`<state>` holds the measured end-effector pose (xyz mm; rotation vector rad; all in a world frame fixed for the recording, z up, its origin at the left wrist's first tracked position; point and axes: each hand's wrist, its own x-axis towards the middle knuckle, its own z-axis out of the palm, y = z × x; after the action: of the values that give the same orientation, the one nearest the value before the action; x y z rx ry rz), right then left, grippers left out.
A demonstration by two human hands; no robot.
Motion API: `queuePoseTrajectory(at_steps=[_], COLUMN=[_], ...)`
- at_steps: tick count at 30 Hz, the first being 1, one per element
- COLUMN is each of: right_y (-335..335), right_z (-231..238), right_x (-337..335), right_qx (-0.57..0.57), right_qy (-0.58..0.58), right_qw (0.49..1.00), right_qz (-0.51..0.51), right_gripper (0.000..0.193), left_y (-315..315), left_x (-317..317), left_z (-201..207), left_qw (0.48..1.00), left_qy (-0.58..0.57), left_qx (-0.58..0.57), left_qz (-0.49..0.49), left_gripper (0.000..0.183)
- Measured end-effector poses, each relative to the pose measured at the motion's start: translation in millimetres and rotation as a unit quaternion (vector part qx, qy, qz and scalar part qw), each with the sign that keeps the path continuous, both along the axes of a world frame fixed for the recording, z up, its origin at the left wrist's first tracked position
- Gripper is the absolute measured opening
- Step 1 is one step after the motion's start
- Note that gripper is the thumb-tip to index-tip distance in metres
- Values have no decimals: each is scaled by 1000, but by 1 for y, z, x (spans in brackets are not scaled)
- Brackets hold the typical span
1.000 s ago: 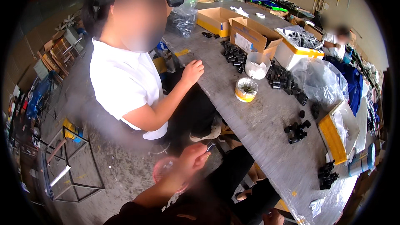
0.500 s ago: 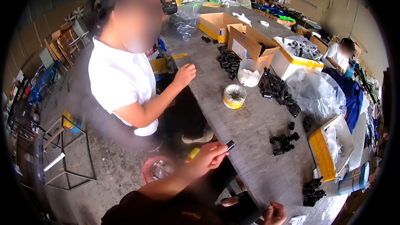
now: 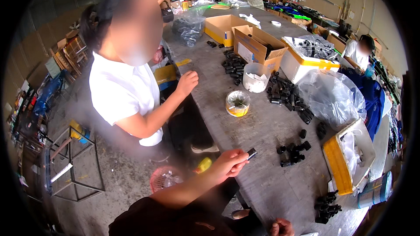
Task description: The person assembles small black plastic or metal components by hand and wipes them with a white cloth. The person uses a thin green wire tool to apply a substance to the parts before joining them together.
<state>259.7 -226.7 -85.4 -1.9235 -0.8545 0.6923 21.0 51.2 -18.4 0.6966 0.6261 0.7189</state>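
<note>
the left hand (image 3: 232, 164) was closed, thumb and fingertips pinching a small black cylinder (image 3: 252, 153), whose glossy end jutted past the fingers, over the near edge of the worktop as the camera saw it. the right hand (image 3: 282, 227) lay low by that same edge, its fingers curled; i could not tell whether they gripped anything.

the worktop (image 3: 262, 188) was grey, scuffed and faintly stained. a small cluster of black pieces (image 3: 294, 154) lay to the right of the left hand, with a tighter stack (image 3: 327, 207) nearer the lower edge and a long heap (image 3: 288, 94) farther off. beside the heap stood a translucent white tub (image 3: 255, 80) and a shorter tub with a yellow band (image 3: 237, 107). a crinkled clear plastic bag (image 3: 328, 98) slumped near a tilted white foam box (image 3: 337, 166), taped in yellow. open cardboard boxes (image 3: 251, 53) stood beyond.

a co-worker in a white shirt (image 3: 124, 91) sat across the corner, one hand (image 3: 187, 83) loosely curled. on the concrete floor were a red mesh basket (image 3: 154, 180) and an angular metal frame (image 3: 97, 166).
</note>
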Motion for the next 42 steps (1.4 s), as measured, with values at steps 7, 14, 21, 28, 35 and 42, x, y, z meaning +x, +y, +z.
queuePoseTrajectory(at_steps=[7, 14, 21, 28, 35, 42], right_y=[0, 0, 1, 0, 2, 1], right_z=[3, 18, 21, 13, 18, 23], right_x=[2, -7, -8, -3, -5, -7], right_qx=[24, 35, 19, 4, 32, 26], right_qy=[-78, -34, -61, -16, -90, -146], right_qw=[996, 998, 997, 999, 994, 986], right_qz=[41, 28, 36, 30, 60, 75], right_gripper=[24, 23, 24, 22, 21, 21], left_y=[0, -3, -4, -6, -8, -10], left_x=[3, 3, 4, 6, 6, 3], left_z=[3, -1, -5, -2, -5, -6], left_qw=[1000, 1000, 1000, 1000, 1000, 1000], left_qy=[3, -15, -11, 6, 15, 2], left_qx=[0, 4, 2, 3, 10, 15], left_qz=[-4, 1, 7, 15, 17, 24], left_gripper=[25, 22, 22, 22, 25, 25])
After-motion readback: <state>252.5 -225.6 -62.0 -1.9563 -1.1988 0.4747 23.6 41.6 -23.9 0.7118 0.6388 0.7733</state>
